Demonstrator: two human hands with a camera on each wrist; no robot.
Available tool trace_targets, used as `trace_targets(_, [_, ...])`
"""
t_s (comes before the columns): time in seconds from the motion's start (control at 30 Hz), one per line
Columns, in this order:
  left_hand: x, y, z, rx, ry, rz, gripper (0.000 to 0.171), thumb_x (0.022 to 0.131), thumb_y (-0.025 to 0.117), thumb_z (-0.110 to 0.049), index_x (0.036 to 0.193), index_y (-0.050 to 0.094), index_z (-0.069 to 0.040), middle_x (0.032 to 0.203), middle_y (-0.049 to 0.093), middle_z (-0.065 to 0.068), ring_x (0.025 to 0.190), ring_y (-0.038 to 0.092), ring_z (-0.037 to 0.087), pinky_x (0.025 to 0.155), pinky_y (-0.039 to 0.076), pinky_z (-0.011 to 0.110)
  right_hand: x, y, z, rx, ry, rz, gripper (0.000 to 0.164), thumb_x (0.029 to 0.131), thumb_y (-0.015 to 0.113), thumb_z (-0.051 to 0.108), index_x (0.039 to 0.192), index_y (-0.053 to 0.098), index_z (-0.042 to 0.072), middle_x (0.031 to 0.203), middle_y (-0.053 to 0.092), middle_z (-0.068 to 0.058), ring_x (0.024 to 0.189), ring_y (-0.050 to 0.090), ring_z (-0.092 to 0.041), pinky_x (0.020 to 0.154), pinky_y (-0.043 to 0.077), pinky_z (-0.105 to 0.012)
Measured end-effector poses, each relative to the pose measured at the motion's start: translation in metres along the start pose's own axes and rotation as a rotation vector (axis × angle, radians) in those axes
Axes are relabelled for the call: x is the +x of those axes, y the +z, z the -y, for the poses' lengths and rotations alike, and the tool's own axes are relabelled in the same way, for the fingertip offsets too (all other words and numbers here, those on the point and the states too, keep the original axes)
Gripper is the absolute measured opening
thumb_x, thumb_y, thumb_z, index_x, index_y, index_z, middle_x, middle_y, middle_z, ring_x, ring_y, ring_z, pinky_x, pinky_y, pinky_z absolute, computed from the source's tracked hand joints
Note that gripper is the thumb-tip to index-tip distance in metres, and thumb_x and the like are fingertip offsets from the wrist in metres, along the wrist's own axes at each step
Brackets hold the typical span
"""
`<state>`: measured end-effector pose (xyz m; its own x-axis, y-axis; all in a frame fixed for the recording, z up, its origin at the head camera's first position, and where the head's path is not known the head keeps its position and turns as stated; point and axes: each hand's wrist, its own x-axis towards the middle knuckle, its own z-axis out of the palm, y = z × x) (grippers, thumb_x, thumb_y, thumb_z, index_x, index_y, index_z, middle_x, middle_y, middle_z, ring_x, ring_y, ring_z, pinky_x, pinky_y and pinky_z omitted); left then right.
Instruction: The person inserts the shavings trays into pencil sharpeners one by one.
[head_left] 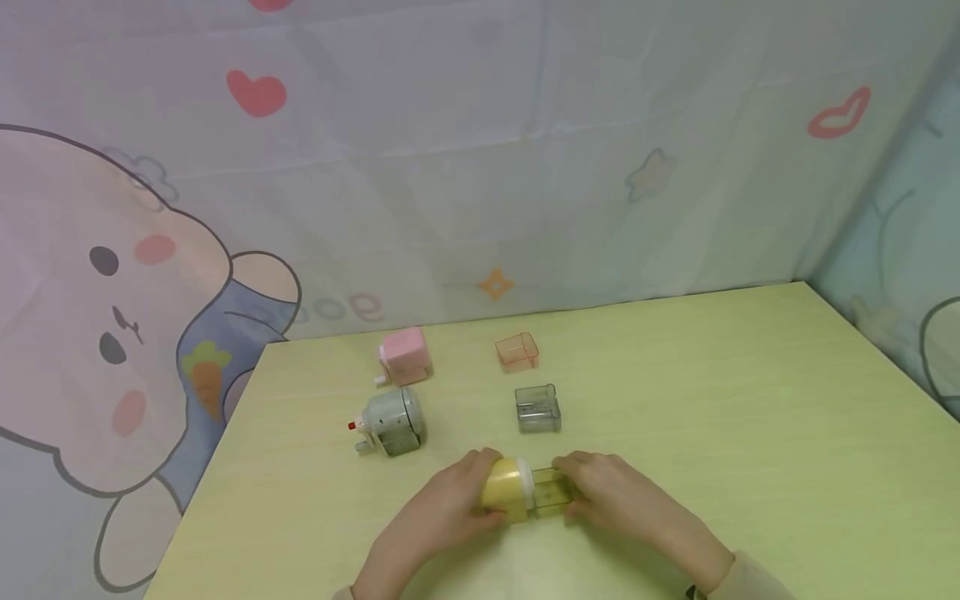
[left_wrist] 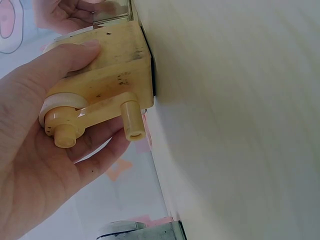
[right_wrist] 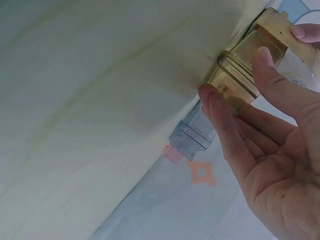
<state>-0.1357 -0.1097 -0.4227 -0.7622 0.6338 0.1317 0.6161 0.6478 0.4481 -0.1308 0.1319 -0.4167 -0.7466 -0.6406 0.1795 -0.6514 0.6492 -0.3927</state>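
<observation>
A yellow crank pencil sharpener (head_left: 504, 492) is near the front of the table, gripped by my left hand (head_left: 450, 504) from its crank side. In the left wrist view, the thumb lies along the body and the crank handle (left_wrist: 132, 120) points toward the camera. A clear yellow shavings drawer (head_left: 550, 490) sticks out of the sharpener's right side. My right hand (head_left: 618, 496) holds this drawer by its outer end, thumb on one side and fingers on the other in the right wrist view. Part of the drawer is hidden behind the right fingers.
Behind my left hand stand a grey sharpener (head_left: 393, 421) and, further back, a pink sharpener (head_left: 406, 357). A clear grey drawer (head_left: 537, 408) lies beyond the yellow one, with a clear orange drawer (head_left: 517, 354) farther off. A patterned cloth (head_left: 450, 167) hangs along the table's back edge.
</observation>
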Motion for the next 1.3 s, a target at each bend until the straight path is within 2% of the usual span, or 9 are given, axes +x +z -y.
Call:
trace_targets(0.33, [0.0038, 0.0028, -0.002, -0.015, 0.006, -0.009, 0.053, 0.073, 0.072, -0.025, 0.115, 0.043, -0.014, 0.088, 0.051, -0.004, 0.069, 0.047, 0.006, 0.06, 0.047, 0.022, 0.0014, 0.0018, 0.0004, 0.007, 0.003, 0.002, 0.045, 0.065, 0.076, 0.019, 0.101, 0.059, -0.001, 0.081, 0.062, -0.004, 0.065, 0.049, -0.006, 0.059, 0.051, -0.027])
trace_targets(0.53, [0.0054, 0.0036, -0.0027, -0.005, 0.013, -0.01, 0.053, 0.072, 0.073, -0.025, 0.115, 0.044, -0.013, 0.086, 0.051, -0.004, 0.068, 0.047, 0.006, 0.059, 0.046, 0.021, 0.0034, 0.0031, 0.0018, -0.008, -0.007, -0.008, 0.045, 0.065, 0.076, 0.021, 0.101, 0.059, -0.001, 0.082, 0.062, -0.004, 0.067, 0.049, -0.007, 0.061, 0.051, -0.029])
trace_targets(0.8, [0.0078, 0.0042, -0.0058, 0.007, 0.019, -0.008, 0.052, 0.072, 0.073, -0.026, 0.114, 0.044, -0.014, 0.084, 0.049, -0.005, 0.067, 0.046, 0.007, 0.057, 0.044, 0.021, 0.006, 0.0038, 0.0053, 0.031, -0.01, 0.007, 0.044, 0.066, 0.075, 0.022, 0.101, 0.059, 0.0, 0.082, 0.063, -0.004, 0.067, 0.052, -0.007, 0.059, 0.051, -0.025])
trace_targets(1.3, [0.0088, 0.0032, -0.008, 0.023, 0.016, -0.002, 0.051, 0.073, 0.073, -0.025, 0.113, 0.043, -0.013, 0.083, 0.048, -0.005, 0.066, 0.045, 0.007, 0.056, 0.043, 0.021, 0.0087, 0.0029, 0.0075, 0.024, -0.009, 0.018, 0.045, 0.065, 0.076, 0.021, 0.101, 0.059, -0.001, 0.084, 0.064, -0.006, 0.07, 0.054, -0.009, 0.061, 0.052, -0.026])
